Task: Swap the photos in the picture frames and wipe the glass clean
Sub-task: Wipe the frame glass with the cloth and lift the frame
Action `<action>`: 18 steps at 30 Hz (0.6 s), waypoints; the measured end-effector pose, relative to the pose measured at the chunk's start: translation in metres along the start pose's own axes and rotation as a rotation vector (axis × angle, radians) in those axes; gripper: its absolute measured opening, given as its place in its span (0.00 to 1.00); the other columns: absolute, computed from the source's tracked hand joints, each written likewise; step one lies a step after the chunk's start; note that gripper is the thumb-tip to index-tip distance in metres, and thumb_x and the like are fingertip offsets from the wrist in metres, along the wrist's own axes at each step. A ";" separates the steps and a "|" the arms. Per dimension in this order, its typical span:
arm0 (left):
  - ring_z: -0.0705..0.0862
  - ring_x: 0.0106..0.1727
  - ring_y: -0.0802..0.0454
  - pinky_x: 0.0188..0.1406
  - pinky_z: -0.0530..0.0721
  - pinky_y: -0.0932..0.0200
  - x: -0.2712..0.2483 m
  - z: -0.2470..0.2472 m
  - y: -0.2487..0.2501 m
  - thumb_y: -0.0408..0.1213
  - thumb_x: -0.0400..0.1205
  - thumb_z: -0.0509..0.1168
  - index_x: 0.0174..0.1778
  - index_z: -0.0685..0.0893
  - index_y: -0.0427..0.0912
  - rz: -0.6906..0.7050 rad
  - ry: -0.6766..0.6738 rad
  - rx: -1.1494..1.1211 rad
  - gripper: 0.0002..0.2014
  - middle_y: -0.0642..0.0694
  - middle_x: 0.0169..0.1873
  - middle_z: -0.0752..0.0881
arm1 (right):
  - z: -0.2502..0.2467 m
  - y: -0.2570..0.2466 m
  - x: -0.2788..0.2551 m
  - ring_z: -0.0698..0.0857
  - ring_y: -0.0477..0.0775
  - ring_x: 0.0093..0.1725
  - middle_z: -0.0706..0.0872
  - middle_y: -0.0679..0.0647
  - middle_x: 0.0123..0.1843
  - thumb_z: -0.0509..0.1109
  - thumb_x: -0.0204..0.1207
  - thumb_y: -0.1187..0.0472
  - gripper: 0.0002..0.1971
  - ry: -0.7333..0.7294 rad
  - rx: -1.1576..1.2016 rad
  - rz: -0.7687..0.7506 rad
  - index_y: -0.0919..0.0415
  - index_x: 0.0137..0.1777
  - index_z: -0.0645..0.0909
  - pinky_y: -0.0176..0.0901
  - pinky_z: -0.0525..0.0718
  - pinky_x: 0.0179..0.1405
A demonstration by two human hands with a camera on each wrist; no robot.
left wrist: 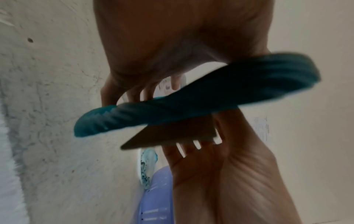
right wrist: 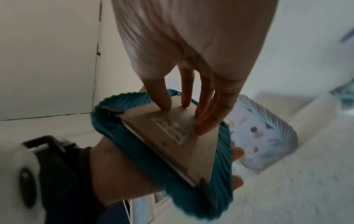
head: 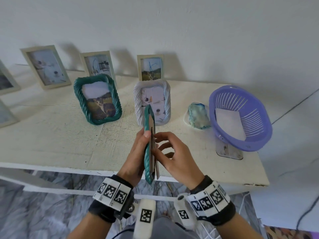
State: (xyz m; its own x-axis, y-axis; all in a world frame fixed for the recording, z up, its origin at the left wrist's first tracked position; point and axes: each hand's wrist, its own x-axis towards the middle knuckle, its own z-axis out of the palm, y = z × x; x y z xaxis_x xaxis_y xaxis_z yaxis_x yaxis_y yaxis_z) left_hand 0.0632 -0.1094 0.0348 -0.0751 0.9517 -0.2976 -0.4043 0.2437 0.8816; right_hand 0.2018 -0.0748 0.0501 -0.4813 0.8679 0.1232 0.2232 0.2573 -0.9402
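Note:
A teal ribbed picture frame (head: 147,152) is held upright and edge-on above the table's front edge. My left hand (head: 136,152) grips it from the left, thumb on its rim. My right hand (head: 166,146) is at its back. In the right wrist view the fingertips (right wrist: 165,101) of that hand press on the brown back board (right wrist: 172,136) beside its folded stand, with the teal frame (right wrist: 222,166) around it. From the left wrist the teal frame (left wrist: 191,106) shows blurred. A second teal frame (head: 97,99) with a dog photo and a white ribbed frame (head: 151,102) stand on the table.
Three cream frames (head: 45,66) (head: 98,65) (head: 150,67) lean against the wall at the back, and more stand at the far left. A blue-green cloth (head: 198,114) lies on a white dish. To its right a purple basket (head: 240,118) holds a white sheet.

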 end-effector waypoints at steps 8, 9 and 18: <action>0.81 0.66 0.49 0.57 0.80 0.43 0.001 0.004 0.006 0.78 0.56 0.67 0.75 0.67 0.69 0.045 0.129 0.228 0.49 0.55 0.61 0.81 | -0.043 -0.003 0.011 0.78 0.48 0.33 0.78 0.45 0.34 0.73 0.78 0.52 0.08 0.102 -0.765 -0.176 0.49 0.54 0.89 0.35 0.66 0.27; 0.80 0.67 0.51 0.56 0.80 0.46 0.000 0.006 0.006 0.76 0.57 0.66 0.76 0.66 0.70 0.051 0.141 0.238 0.48 0.57 0.63 0.80 | -0.043 -0.003 0.011 0.81 0.51 0.32 0.82 0.45 0.33 0.71 0.79 0.50 0.08 0.105 -0.847 -0.133 0.48 0.54 0.89 0.39 0.69 0.26; 0.77 0.71 0.56 0.68 0.77 0.49 -0.010 0.015 0.003 0.77 0.68 0.63 0.83 0.57 0.61 0.261 0.288 0.438 0.49 0.53 0.76 0.72 | -0.032 0.003 0.012 0.83 0.62 0.30 0.83 0.63 0.32 0.51 0.74 0.23 0.47 0.086 0.162 0.284 0.75 0.44 0.80 0.60 0.85 0.38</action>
State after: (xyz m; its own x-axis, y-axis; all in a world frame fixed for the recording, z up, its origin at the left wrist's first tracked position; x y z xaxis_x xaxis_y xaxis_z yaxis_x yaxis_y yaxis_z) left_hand 0.0765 -0.1158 0.0456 -0.3909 0.9166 -0.0837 0.0706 0.1205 0.9902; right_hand 0.2235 -0.0504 0.0591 -0.3444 0.9297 -0.1309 0.1973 -0.0647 -0.9782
